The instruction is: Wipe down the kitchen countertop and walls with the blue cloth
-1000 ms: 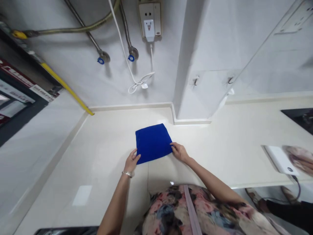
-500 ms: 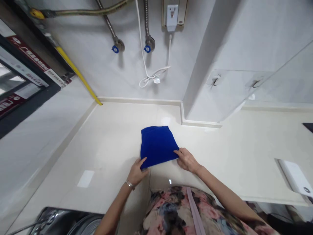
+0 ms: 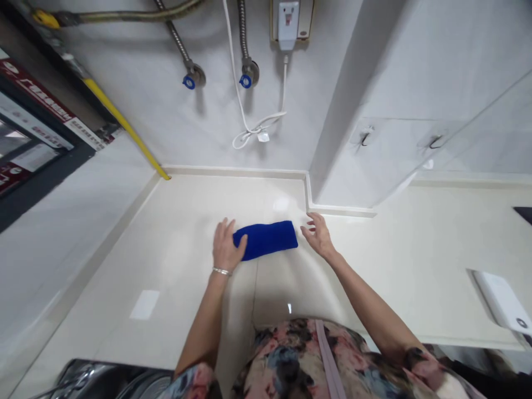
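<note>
On the bench (image 3: pixel 166 266), left hand (image 3: pixel 225 250), grip open, covers the cloth's (image 3: pixel 269 239) 9 o'clock end; right hand (image 3: pixel 319 235), grip open, empty, hangs just off its 3 o'clock edge.

Blue cloth (image 3: pixel 266 239) matt, soft; counter (image 3: pixel 174 266) glossy, smooth; hoses (image 3: pixel 177 39) ribbed metal.

Far left: red strip (image 3: pixel 37 97) on the dark window frame (image 3: pixel 50 169), white lettering, too blurred to read. Pale label (image 3: pixel 85 133) just right of it, small print, illegible. Near right: white box (image 3: pixel 501 299) with a small round mark (image 3: pixel 521 322), no letters made out. Nothing readable elsewhere.
</note>
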A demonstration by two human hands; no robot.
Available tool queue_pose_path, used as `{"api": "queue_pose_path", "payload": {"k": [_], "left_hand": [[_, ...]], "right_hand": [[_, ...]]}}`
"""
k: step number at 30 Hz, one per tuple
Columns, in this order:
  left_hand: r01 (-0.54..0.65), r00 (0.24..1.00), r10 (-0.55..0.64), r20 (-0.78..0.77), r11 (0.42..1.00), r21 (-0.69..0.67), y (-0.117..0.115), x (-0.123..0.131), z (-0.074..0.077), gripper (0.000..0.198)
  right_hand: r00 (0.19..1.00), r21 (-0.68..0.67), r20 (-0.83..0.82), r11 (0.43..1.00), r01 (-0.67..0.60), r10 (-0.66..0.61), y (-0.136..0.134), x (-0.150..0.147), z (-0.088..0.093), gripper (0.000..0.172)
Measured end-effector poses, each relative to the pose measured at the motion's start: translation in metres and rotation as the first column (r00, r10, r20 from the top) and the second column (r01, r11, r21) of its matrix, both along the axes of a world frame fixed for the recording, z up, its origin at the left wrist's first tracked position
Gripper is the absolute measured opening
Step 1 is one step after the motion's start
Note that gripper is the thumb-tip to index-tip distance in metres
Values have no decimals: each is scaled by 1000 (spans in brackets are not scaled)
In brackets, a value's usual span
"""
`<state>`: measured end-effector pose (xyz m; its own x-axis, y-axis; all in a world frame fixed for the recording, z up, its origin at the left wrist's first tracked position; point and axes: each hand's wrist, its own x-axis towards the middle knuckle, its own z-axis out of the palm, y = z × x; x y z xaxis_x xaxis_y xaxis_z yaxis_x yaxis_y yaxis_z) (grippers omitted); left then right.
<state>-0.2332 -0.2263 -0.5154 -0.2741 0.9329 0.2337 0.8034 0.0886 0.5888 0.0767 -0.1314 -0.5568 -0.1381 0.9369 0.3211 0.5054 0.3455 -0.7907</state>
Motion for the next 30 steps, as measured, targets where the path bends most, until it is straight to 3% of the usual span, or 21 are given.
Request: {"api": "queue_pose_path", "payload": {"k": [3, 6, 8, 12, 16, 20, 23, 26, 30], "left_hand": [[129, 991, -130, 4, 978, -162, 6, 57, -34, 69], [85, 993, -104, -59, 960, -268, 9, 98, -69, 67], [71, 990, -102, -98, 959, -274, 17, 107, -82, 66], [212, 956, -259, -136, 934, -287, 59, 96, -84, 66], [328, 896, -395, -202, 897, -296, 134, 90, -81, 64], [299, 895, -376, -240, 905, -302, 221, 107, -85, 64], [272, 905, -346, -249, 918, -288, 273, 129, -87, 64], [227, 911, -309, -272, 928, -294, 305, 148, -88, 64], [162, 919, -255, -302, 939, -302, 321, 160, -88, 68]], "right_hand": [[980, 80, 192, 996, 40, -55, -29, 45, -31, 50], [926, 114, 365, 992, 53, -92, -74, 102, -64, 45], [911, 129, 402, 991, 42, -91, -98, 130, -78, 47], [886, 187, 418, 973, 133, -201, -115, 141, -86, 52], [867, 226, 440, 963, 144, -233, -110, 132, -83, 50], [865, 188, 440, 967, 173, -241, -109, 131, -83, 47], [855, 146, 457, 969, 199, -244, -113, 134, -86, 47], [844, 143, 479, 970, 196, -241, -116, 137, -90, 50], [831, 158, 500, 969, 190, -244, -115, 136, -92, 50]]}}
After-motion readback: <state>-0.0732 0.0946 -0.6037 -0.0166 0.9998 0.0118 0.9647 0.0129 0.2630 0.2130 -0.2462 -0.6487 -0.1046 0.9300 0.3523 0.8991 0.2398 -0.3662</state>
